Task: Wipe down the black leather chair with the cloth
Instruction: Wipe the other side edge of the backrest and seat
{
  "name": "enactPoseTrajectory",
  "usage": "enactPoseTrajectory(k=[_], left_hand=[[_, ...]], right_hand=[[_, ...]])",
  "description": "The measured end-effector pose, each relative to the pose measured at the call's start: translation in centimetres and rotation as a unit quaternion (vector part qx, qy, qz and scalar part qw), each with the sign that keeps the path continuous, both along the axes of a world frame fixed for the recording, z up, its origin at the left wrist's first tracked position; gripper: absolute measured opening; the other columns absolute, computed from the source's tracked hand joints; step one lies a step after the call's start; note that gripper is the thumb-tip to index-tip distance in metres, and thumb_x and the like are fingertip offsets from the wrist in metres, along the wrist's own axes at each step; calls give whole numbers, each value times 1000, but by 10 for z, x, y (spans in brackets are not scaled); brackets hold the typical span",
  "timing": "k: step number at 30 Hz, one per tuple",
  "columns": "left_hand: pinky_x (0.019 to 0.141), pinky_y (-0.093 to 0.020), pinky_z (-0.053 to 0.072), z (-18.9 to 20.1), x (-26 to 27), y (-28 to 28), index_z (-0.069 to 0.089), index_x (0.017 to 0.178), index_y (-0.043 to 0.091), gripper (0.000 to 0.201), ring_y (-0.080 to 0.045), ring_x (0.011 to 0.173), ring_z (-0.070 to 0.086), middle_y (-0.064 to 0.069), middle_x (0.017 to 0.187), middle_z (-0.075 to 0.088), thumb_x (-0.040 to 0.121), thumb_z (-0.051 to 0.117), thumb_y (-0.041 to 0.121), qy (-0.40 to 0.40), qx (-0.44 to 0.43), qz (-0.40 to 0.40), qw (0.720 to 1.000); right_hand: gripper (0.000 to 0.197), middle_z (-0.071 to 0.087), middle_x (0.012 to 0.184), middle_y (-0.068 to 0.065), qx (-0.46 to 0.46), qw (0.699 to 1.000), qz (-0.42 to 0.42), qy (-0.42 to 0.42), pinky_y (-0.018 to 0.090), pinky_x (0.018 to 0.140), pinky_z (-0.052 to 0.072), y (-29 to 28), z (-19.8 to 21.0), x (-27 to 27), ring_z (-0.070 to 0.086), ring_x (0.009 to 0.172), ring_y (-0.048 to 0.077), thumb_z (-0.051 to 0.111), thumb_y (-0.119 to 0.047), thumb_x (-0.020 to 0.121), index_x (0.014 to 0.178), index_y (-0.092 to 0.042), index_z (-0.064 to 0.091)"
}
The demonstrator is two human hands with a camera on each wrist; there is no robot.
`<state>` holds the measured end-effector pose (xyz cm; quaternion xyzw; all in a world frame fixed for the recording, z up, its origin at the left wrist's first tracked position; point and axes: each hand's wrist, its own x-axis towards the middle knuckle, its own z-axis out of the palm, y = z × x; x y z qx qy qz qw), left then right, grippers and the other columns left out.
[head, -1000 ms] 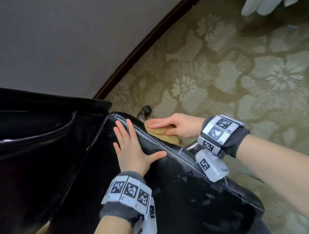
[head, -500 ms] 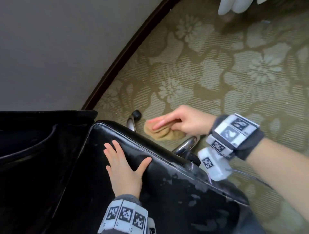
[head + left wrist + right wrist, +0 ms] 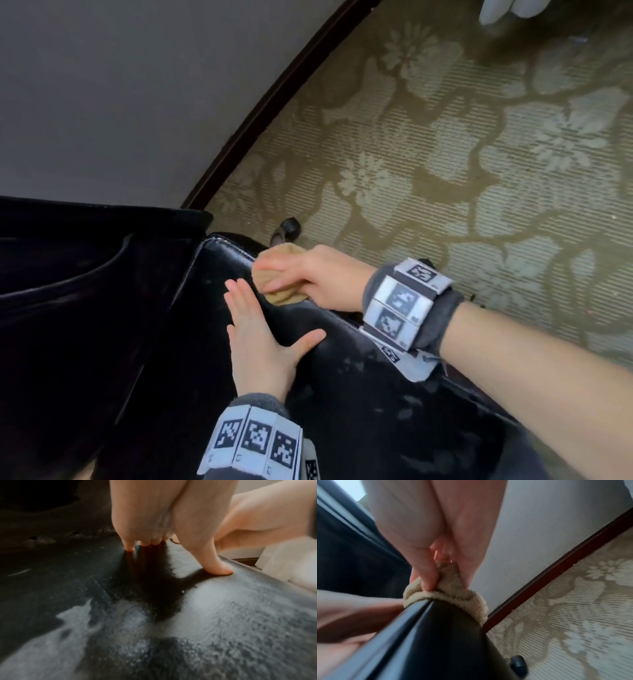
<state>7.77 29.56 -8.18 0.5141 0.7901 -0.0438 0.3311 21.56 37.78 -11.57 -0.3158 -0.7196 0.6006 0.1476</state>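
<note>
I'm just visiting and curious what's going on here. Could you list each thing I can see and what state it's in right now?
Left hand: open, fingers flat, pressing on the chair.
Right hand: gripping the cloth.
Cloth: tan, bunched, draped over the chair's edge.
Black leather chair: glossy, with pale smears on its surface.
Carpet: floral pattern, beneath the chair.

Floral carpet [image 3: 445,164], dark baseboard [image 3: 274,102], grey wall [image 3: 120,85].
</note>
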Motion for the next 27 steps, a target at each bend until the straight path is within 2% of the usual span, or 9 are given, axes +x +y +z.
enactPoseTrajectory(k=[2,3,8,12,16,18,21,24,27], left_hand=[[115,-44,1,2,2,0,-15,145,14,133,-1,132,-28,7,147,-29,57,78,50,2,1,-1,1000],[116,-43,1,3,2,0,-15,145,14,133,-1,132,-28,7,148,-28,57,77,52,4,0,0,1000],[116,-43,1,5,3,0,-15,145,16,132,-1,133,-28,6,150,-28,58,77,52,10,-2,6,1000],[117,-43,2,5,3,1,-15,146,18,132,1,131,-27,4,153,-26,59,77,53,5,0,10,1000],[116,-41,-1,5,1,0,-19,144,20,131,0,131,-30,5,152,-27,61,76,54,3,1,10,1000],[117,-42,0,4,-1,0,-18,145,18,131,-1,132,-29,4,153,-26,60,75,56,6,-3,8,1000],[116,-43,3,3,-2,-1,-16,145,16,132,-4,135,-25,3,153,-25,59,74,58,14,-2,0,1000],[117,-42,3,1,-2,-3,-15,145,17,131,-2,135,-25,5,153,-25,58,73,58,15,4,2,1000],[116,-44,4,1,-1,-4,-14,146,16,131,-6,139,-22,3,154,-23,58,73,58,22,5,-7,1000]], right_hand=[[44,54,136,-3,43,998,25,-26,39,99,44,-26,1,26,54,121,24,47,8,80,111,-16,69],[44,55,135,-4,55,997,42,-35,42,96,46,-33,3,37,57,119,24,49,7,79,109,-16,70],[31,72,100,16,-41,999,-1,8,20,89,48,5,28,40,68,93,17,53,17,74,93,1,72],[35,60,123,21,-26,999,-17,-17,5,95,34,65,24,-27,51,120,18,44,14,83,111,5,63],[46,51,139,9,23,995,67,-76,22,104,33,70,10,-74,48,126,20,45,2,88,132,-6,50],[42,61,127,1,23,997,42,-56,27,100,39,58,9,-64,57,114,14,50,0,87,128,-11,54],[29,67,107,-6,34,998,26,-35,19,90,42,25,9,-18,57,88,0,56,-1,85,111,-10,66],[31,58,132,-6,31,998,22,-52,17,100,38,-26,6,41,57,112,4,59,-5,86,112,-19,69],[31,50,139,-12,23,998,39,-46,14,108,31,-78,12,95,48,125,5,57,-5,86,109,-20,70]])
